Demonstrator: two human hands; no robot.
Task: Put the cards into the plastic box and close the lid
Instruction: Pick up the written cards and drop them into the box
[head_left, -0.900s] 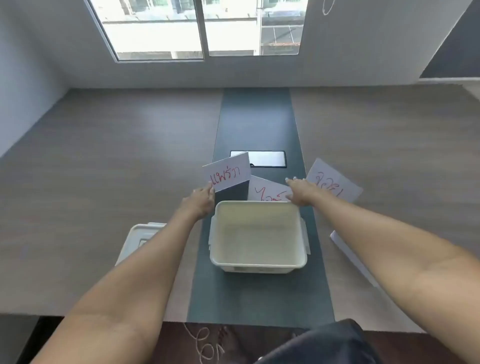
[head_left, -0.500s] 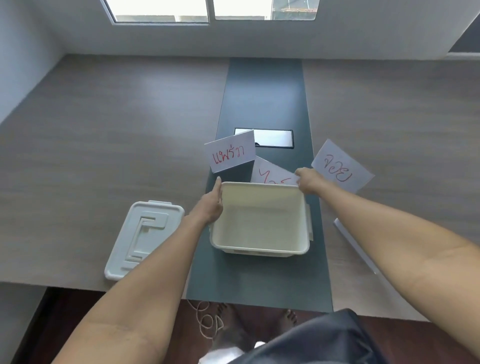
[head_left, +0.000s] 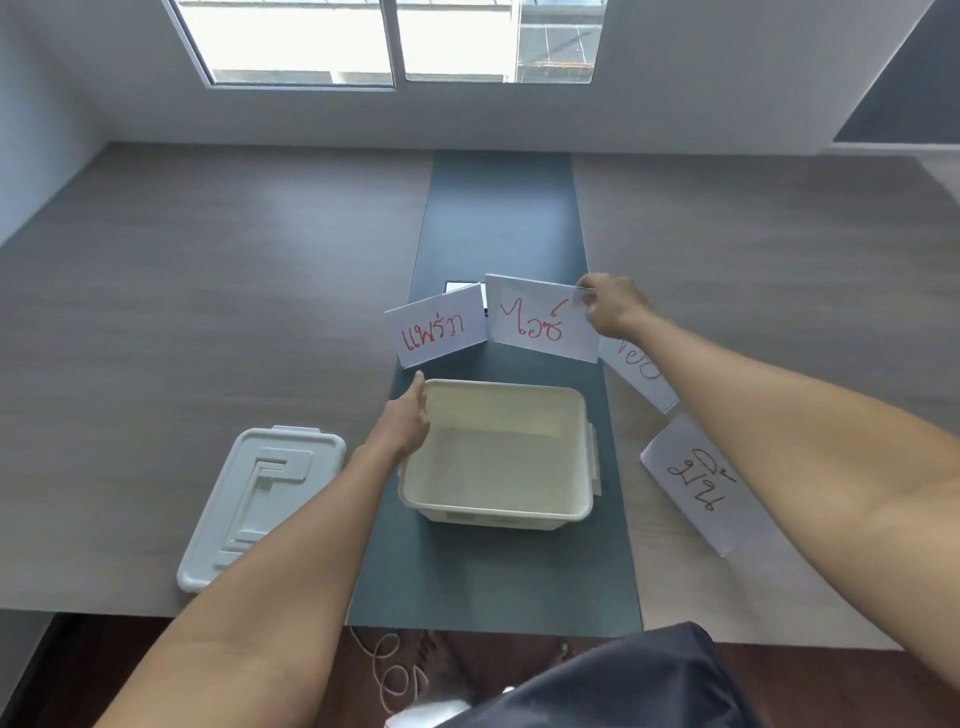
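An open cream plastic box (head_left: 496, 518) stands on the table's dark centre strip. My left hand (head_left: 408, 418) grips its far left rim, index finger stretched along the edge. My right hand (head_left: 609, 306) pinches the top right corner of a white card with red writing (head_left: 535, 325) and holds it up in the air behind the box. A second card (head_left: 435, 332) lies just left of it. A third card (head_left: 643, 375) is partly hidden under my right forearm, and a fourth card (head_left: 696, 483) lies to the right of the box. The white lid (head_left: 260, 499) lies flat to the left of the box.
A wooden table (head_left: 208, 312) with a dark strip (head_left: 501, 218) reaches to the wall under a window. A small socket plate (head_left: 461, 287) shows behind the cards. The near table edge runs just in front of the box and lid.
My right hand has lifted the middle card off the table from behind the box. My left hand let go of the left card and moved down to the box rim.
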